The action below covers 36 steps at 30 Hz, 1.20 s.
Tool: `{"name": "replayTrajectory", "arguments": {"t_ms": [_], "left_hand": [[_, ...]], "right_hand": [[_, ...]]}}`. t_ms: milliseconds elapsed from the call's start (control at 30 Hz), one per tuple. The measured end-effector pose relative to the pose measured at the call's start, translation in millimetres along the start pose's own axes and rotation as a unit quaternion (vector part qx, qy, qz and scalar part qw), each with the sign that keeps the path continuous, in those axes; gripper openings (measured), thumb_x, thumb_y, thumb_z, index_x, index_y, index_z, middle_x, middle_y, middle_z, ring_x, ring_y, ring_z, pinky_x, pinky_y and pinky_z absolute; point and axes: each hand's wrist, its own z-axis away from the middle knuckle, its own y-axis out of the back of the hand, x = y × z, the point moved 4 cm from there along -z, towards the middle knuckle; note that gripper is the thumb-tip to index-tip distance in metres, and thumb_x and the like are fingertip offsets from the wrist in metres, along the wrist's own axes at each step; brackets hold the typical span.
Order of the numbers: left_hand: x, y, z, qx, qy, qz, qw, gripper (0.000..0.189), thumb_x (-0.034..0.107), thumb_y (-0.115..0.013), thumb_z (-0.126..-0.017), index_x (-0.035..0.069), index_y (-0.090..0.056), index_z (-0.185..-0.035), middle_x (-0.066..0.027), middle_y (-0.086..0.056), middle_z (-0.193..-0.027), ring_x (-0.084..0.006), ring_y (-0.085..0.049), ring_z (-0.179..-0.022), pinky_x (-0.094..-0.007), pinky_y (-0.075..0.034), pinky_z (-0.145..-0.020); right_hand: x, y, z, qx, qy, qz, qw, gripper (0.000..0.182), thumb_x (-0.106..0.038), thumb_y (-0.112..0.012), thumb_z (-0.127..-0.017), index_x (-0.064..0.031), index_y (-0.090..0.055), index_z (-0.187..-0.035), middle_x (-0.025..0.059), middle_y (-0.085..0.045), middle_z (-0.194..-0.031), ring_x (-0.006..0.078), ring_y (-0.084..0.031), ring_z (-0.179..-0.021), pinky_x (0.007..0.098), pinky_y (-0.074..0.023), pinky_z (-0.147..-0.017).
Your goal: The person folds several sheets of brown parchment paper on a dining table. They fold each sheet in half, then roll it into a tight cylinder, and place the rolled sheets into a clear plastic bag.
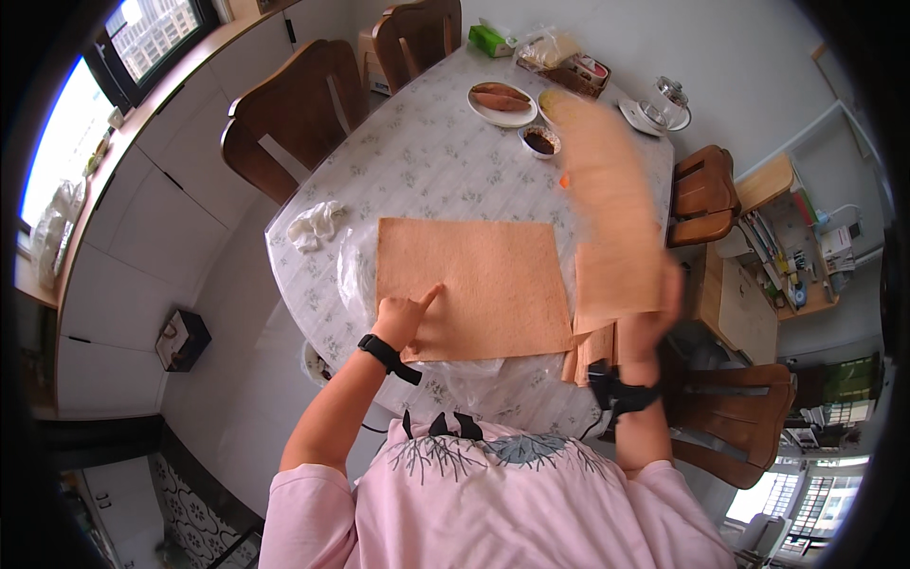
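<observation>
A square tan sheet (483, 284), which looks like bean curd skin, lies flat on a clear plastic bag (355, 270) on the table. My left hand (400, 319) rests on its lower left part, index finger stretched out and the other fingers curled. To the right, my right hand (657, 306) grips a second tan sheet (611, 192), long and blurred by motion, held up over the table. More folded tan sheet (593, 353) lies under it by the right wrist. Fingers of the right hand are partly hidden and blurred.
Behind are a plate of sweet potatoes (500, 99), a bowl of dark sauce (539, 142), a partly covered yellowish dish (551, 103) and a glass kettle (668, 107). A crumpled white tissue (315, 225) lies left. Wooden chairs (298, 114) surround the patterned tablecloth (426, 163).
</observation>
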Motion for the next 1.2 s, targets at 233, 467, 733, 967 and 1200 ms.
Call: {"name": "replayTrajectory", "arguments": {"t_ms": [233,467,733,967,1200], "left_hand": [[-28.9,3.1,60.4,0.248,-0.181,0.319,0.896,0.042,0.02,-0.07,-0.074,0.008,-0.06,-0.112,-0.0139,-0.062,-0.108,-0.0336,-0.059,-0.099,-0.0385,-0.048,-0.083],[-74.9,-34.1,113.6,0.098,0.016,0.477,0.873,0.038,-0.003,-0.048,-0.087,0.003,-0.051,-0.125,-0.0117,-0.061,-0.109,-0.0224,-0.061,-0.094,-0.0322,-0.049,-0.082],[-61.1,-30.2,116.3,0.062,0.102,0.677,0.726,0.045,0.008,-0.047,-0.095,-0.002,-0.034,-0.137,-0.011,-0.063,-0.09,-0.0151,-0.063,-0.081,-0.028,-0.051,-0.071],[-51.0,-14.5,106.6,0.064,0.136,0.623,0.767,0.047,0.013,-0.056,-0.092,0.0,-0.035,-0.131,-0.0105,-0.063,-0.078,-0.0135,-0.063,-0.067,-0.0269,-0.052,-0.06],[-40.8,-17.2,88.9,0.077,0.093,0.654,0.747,0.029,0.011,-0.057,-0.091,0.0,-0.043,-0.114,-0.009,-0.062,-0.079,-0.0121,-0.061,-0.066,-0.0258,-0.052,-0.06]], "right_hand": [[26.2,-118.3,127.4,-0.522,0.017,0.092,0.848,0.042,-0.005,-0.056,-0.081,-0.0051,-0.054,-0.123,0.0181,-0.051,-0.128,0.0339,-0.05,-0.118,0.041,-0.042,-0.098],[104.6,-93.4,128.1,-0.402,0.007,0.173,0.899,0.052,-0.017,-0.065,-0.079,-0.0057,-0.048,-0.127,0.0194,-0.048,-0.127,0.037,-0.051,-0.111,0.0444,-0.0437,-0.092],[136.8,-61.9,104.2,-0.336,-0.168,0.51,0.774,0.065,-0.028,-0.073,-0.074,-0.0058,-0.042,-0.127,0.0163,-0.049,-0.12,0.0331,-0.045,-0.115,0.0427,-0.0388,-0.095],[161.2,-57.8,90.5,-0.294,-0.14,0.386,0.863,0.038,-0.012,-0.064,-0.077,-0.001,-0.052,-0.111,0.0181,-0.057,-0.097,0.0367,-0.057,-0.09,0.0417,-0.0476,-0.08],[81.1,-102.4,76.1,-0.33,-0.05,0.35,0.875,0.019,-0.006,-0.057,-0.08,-0.0025,-0.055,-0.099,0.0151,-0.054,-0.088,0.035,-0.058,-0.085,0.0427,-0.0499,-0.068]]}}
